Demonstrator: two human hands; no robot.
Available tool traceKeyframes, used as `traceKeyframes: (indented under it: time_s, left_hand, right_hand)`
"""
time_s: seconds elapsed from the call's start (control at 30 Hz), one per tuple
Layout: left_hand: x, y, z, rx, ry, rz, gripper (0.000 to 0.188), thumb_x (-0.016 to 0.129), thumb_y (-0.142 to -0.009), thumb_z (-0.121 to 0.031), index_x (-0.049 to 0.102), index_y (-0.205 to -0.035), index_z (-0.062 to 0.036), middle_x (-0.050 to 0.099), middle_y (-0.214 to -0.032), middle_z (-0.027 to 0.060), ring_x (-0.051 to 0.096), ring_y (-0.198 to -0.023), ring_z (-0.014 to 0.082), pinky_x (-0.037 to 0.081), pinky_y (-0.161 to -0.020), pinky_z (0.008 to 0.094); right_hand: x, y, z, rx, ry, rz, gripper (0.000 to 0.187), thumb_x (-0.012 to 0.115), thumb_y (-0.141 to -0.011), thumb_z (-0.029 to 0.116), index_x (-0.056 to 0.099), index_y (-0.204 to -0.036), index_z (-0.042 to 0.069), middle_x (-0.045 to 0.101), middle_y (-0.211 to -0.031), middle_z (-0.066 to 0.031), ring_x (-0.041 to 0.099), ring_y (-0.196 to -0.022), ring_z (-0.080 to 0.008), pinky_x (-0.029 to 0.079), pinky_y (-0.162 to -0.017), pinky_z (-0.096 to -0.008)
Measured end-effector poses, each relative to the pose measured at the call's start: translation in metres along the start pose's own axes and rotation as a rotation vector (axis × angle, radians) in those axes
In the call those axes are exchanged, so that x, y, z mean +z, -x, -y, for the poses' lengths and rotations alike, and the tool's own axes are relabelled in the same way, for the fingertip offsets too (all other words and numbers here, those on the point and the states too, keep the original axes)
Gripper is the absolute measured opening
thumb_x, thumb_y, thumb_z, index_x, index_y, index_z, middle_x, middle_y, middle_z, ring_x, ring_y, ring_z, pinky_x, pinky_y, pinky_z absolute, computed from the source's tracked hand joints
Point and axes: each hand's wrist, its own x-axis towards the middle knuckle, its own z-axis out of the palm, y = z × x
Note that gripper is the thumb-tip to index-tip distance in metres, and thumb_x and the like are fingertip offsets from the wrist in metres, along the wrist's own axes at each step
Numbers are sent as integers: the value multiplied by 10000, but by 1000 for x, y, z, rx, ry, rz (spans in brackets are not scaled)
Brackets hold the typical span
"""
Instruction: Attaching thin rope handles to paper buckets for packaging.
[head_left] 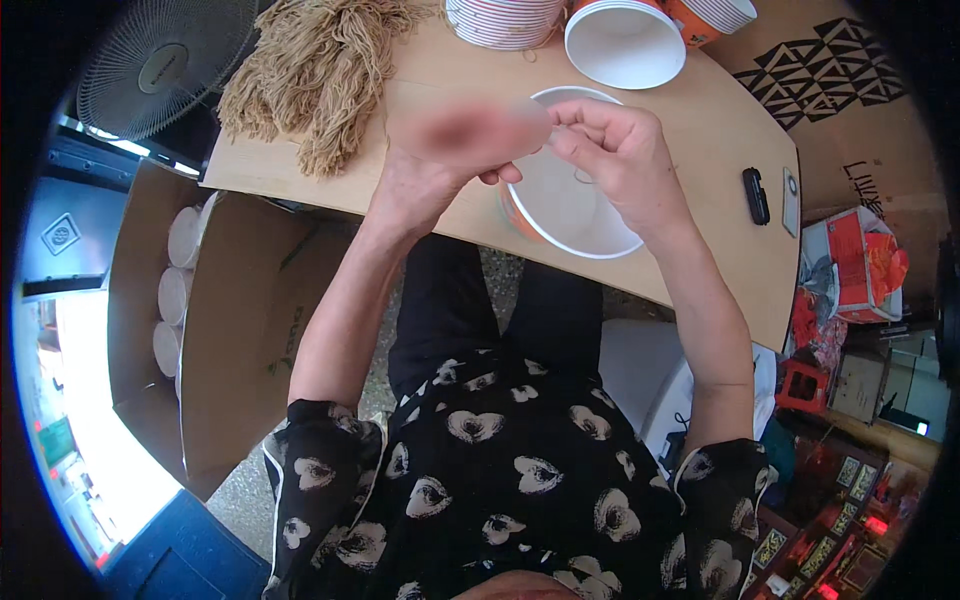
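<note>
Over the table's near edge my left hand (425, 190) is raised; a blur covers most of it, and I cannot tell what its fingers hold. My right hand (625, 165) meets it from the right, thumb and fingers pinched together on something too small to make out. Just below both hands stands a paper bucket (565, 215), white inside with some orange on its outer wall. The right hand is above its opening and hides part of the rim. A large bundle of tan string (320, 70) lies at the table's far left.
Stacked paper buckets (505, 20) stand at the far edge, beside another white-lined bucket (625, 45) lying tilted. A black object (756, 196) rests at the table's right. On the left are a fan (165, 70) and an open cardboard box (235, 330) with white round items.
</note>
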Motion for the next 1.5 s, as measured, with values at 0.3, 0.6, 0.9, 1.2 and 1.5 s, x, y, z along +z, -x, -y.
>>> traceKeyframes:
  time_s: [0.3,0.6,0.9,1.2,1.5]
  left_hand:
    - [-1,-1,5,6,9,39,70,690,-899,-34,683,-966,-15,738,-896,93,662,-674,79,495,-593,181]
    - [3,-1,0,7,32,41,78,692,-897,-35,680,-967,-3,734,-889,92,657,-666,77,495,-593,181]
    - [4,-2,-1,-17,20,65,104,686,-903,-43,676,-997,1,730,-894,96,662,-672,81,514,-601,189]
    - [3,-2,-1,-66,33,52,287,689,-910,-70,589,-1172,-12,740,-918,123,691,-715,107,531,-628,205]
    - [9,1,-10,-100,-37,51,211,672,-923,-70,639,-1108,28,721,-903,114,700,-760,125,574,-712,232]
  right_hand:
    - [1,1,3,42,43,-96,191,620,-860,-25,720,-1018,11,558,-669,84,434,-587,24,342,-536,-177]
    - [-4,2,9,-43,-161,4,154,675,-903,51,707,-1026,-36,715,-875,-56,666,-786,-76,525,-701,-196]
    - [-4,2,4,44,-107,-32,172,696,-904,89,709,-1019,-38,722,-886,-69,670,-805,-87,532,-733,-214]
    - [1,2,4,14,-120,-148,154,686,-912,94,723,-1014,-15,719,-843,-46,631,-750,-48,496,-669,-194]
    - [-6,3,9,63,-11,-153,168,698,-900,95,712,-1011,-30,715,-873,-50,658,-779,-73,520,-715,-205]
